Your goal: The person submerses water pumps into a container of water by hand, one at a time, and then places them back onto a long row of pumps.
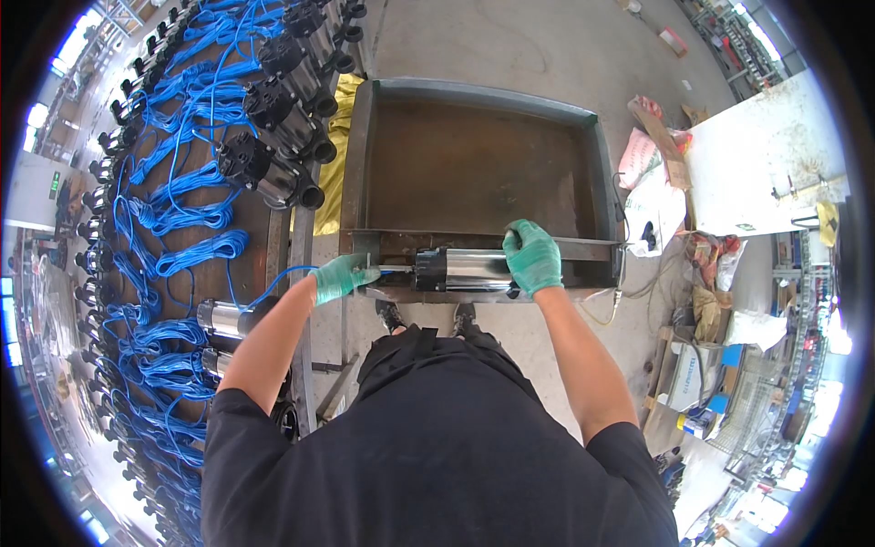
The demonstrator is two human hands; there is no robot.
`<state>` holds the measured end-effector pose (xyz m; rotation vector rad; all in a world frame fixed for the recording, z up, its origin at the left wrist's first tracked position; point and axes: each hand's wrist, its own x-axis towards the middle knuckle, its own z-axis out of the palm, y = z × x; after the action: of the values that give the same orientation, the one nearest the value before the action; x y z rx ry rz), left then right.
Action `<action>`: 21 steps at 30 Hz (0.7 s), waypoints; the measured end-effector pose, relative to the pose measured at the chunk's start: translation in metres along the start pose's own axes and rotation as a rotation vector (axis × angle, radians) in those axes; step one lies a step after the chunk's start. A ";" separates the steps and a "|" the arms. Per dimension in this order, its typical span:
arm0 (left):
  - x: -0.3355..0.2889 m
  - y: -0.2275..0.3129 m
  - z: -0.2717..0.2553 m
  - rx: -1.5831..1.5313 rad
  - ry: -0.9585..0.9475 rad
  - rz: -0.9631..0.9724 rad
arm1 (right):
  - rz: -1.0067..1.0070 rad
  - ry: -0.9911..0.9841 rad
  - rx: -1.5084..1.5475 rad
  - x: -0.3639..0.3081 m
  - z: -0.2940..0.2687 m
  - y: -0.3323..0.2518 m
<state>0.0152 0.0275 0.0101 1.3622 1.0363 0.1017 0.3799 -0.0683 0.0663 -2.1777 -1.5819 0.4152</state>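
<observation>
A submersible pump (476, 271) with a shiny steel body and black end parts lies on its side across the near edge of a rectangular metal tank (483, 89). My right hand (533, 258), in a green glove, grips the pump's right end from above. My left hand (344, 277), gloved too, is closed just beyond the pump's left black end. Something thin and metallic runs from its fingers toward the pump; its kind is hidden. A blue cable (273, 286) passes from the left bench to my left hand.
On the left, a brown bench (253, 244) carries many pumps (273, 173) and bundled blue cables (196, 217). Yellow sheeting (339, 155) hangs between bench and tank. To the right are white sacks (658, 211), a white panel (766, 159) and a hose (616, 305).
</observation>
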 end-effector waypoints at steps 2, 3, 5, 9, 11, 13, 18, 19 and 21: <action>0.003 0.024 -0.015 0.086 -0.182 -0.221 | 0.000 -0.005 -0.003 0.001 0.000 0.000; 0.007 0.033 -0.020 0.275 -0.258 -0.238 | -0.003 -0.010 -0.007 0.001 0.001 0.001; 0.012 0.031 -0.022 0.562 -0.299 -0.152 | -0.005 -0.013 -0.012 0.002 0.001 0.002; -0.003 0.022 -0.003 0.712 -0.059 0.057 | 0.016 -0.017 -0.007 0.000 0.000 0.002; -0.002 0.008 0.011 0.857 0.089 0.167 | 0.016 -0.010 0.005 0.000 -0.001 -0.001; -0.003 0.000 0.019 1.001 0.316 0.308 | 0.024 -0.037 0.010 0.002 -0.002 -0.004; 0.000 -0.002 0.004 0.856 0.177 0.138 | -0.015 0.039 -0.004 0.002 0.001 0.001; 0.003 -0.004 -0.002 0.681 0.145 0.131 | -0.016 0.038 -0.014 0.002 0.002 0.002; 0.009 0.014 -0.014 0.284 0.004 -0.264 | -0.018 0.042 -0.013 0.002 0.003 0.003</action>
<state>0.0183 0.0475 0.0183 1.4645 1.2593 -0.2477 0.3812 -0.0667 0.0623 -2.1654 -1.5846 0.3521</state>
